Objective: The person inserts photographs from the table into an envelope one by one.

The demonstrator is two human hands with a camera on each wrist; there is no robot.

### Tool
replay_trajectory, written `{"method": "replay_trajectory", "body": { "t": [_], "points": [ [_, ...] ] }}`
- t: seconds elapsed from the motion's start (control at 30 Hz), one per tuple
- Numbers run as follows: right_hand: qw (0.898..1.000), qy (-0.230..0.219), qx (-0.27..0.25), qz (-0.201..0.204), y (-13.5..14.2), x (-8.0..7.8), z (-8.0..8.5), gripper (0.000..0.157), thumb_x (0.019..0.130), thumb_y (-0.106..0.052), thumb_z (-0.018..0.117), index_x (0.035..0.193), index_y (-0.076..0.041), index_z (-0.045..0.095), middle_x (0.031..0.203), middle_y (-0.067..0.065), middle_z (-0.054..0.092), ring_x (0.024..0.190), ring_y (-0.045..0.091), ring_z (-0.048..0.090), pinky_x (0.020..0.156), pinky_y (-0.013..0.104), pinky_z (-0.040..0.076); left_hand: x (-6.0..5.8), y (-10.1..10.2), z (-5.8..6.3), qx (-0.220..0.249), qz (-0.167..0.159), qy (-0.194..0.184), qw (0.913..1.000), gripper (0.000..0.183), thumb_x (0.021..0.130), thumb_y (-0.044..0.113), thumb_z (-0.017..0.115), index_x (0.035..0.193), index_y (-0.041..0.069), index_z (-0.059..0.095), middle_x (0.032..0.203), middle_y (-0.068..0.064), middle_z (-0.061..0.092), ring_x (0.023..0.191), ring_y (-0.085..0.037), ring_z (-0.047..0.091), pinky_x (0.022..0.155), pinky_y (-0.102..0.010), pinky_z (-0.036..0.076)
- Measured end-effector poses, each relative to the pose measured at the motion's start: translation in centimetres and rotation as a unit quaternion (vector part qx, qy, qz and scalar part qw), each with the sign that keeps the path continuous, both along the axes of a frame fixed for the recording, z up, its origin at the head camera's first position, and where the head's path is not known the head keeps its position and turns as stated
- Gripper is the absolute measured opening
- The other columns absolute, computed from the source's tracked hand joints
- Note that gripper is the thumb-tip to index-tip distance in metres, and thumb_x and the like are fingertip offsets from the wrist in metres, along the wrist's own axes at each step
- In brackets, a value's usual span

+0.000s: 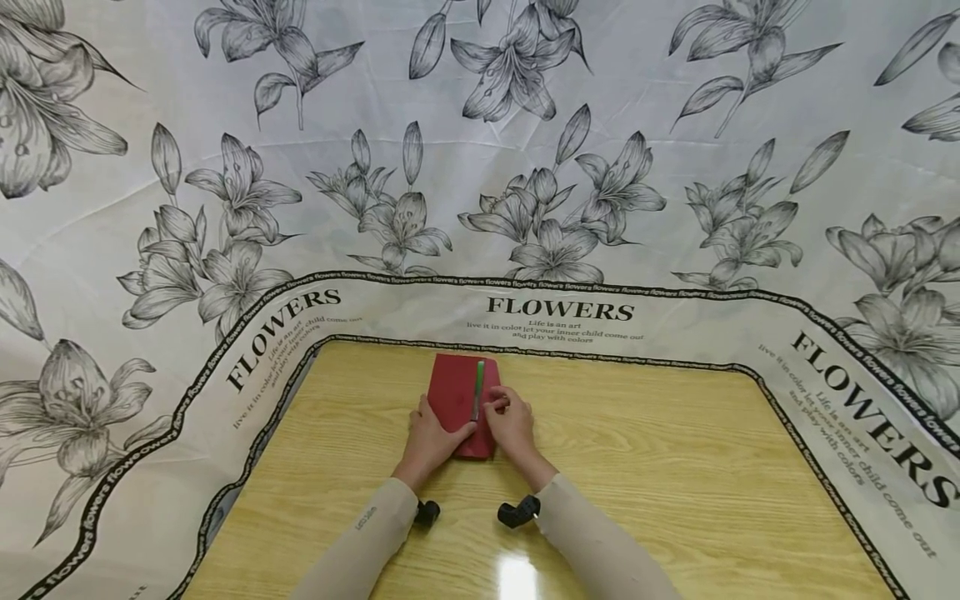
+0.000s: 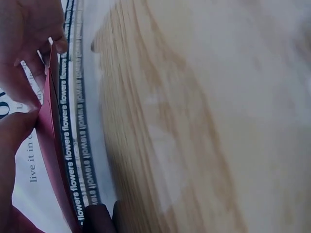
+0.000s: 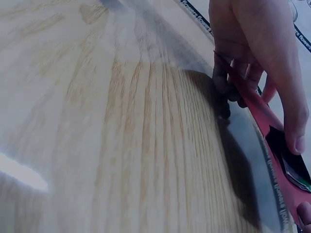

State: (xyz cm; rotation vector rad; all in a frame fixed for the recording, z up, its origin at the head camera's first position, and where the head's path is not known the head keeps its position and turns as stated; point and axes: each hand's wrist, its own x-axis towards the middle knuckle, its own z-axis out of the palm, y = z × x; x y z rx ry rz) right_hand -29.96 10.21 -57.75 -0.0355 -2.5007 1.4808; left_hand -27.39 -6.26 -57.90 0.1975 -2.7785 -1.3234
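A flat red folder-like piece [image 1: 452, 379] is held over the table in the head view. On its face runs a narrow upright strip [image 1: 480, 379], green at the upper end and dark lower down. My left hand [image 1: 432, 437] grips the lower left side, its thumb across the face at the strip's lower end. In the right wrist view its fingers [image 3: 233, 92] go behind the red piece, and the thumb lies on a black part with a bit of green. My right hand [image 1: 513, 425] pinches at the right side, fingertips close beside the strip.
The wood-grain table [image 1: 637, 467] stretches out on both sides and bears a bright glare spot near the front. A white cloth [image 1: 405, 312] printed with flowers and lettering borders its back and sides. Black wrist devices [image 1: 517, 512] sit at both cuffs.
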Motion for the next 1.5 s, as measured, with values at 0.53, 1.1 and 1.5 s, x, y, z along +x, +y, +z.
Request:
{"method": "replay_trajectory", "body": {
  "t": [0.53,1.1,1.5],
  "points": [
    [0.996,0.038,0.078,0.010,4.8,0.1,0.4,0.060,0.099,-0.027,0.079,0.152,-0.007,0.059,0.144,0.019,0.064,0.135,0.044,0.050,0.110,0.064,0.030,0.1,0.3,0.5,-0.063,0.017,0.028,0.9975,0.108,0.083,0.057,0.089,0.150,-0.011,0.039,0.127,-0.032,0.054,0.113,-0.044,0.059,0.099,-0.057,0.052],
    [0.969,0.027,0.243,0.040,10.7,1.1,0.5,0.089,0.097,-0.052,0.075,0.167,-0.011,0.039,0.167,0.026,0.038,0.156,0.052,0.026,0.123,0.070,0.008,0.0,0.1,0.3,-0.146,0.045,0.029,0.9878,0.107,0.082,0.065,0.085,0.146,-0.010,0.044,0.137,-0.034,0.048,0.125,-0.048,0.049,0.109,-0.062,0.040],
    [0.962,0.013,0.272,0.026,15.1,1.5,0.5,0.091,0.100,-0.056,0.070,0.170,-0.014,0.030,0.170,0.026,0.032,0.158,0.053,0.019,0.124,0.072,0.000,0.6,-0.3,0.5,-0.188,0.006,-0.014,0.9821,0.116,0.088,0.071,0.076,0.155,-0.015,0.038,0.154,-0.038,0.037,0.152,-0.053,0.029,0.126,-0.065,0.016]
  ]
}}
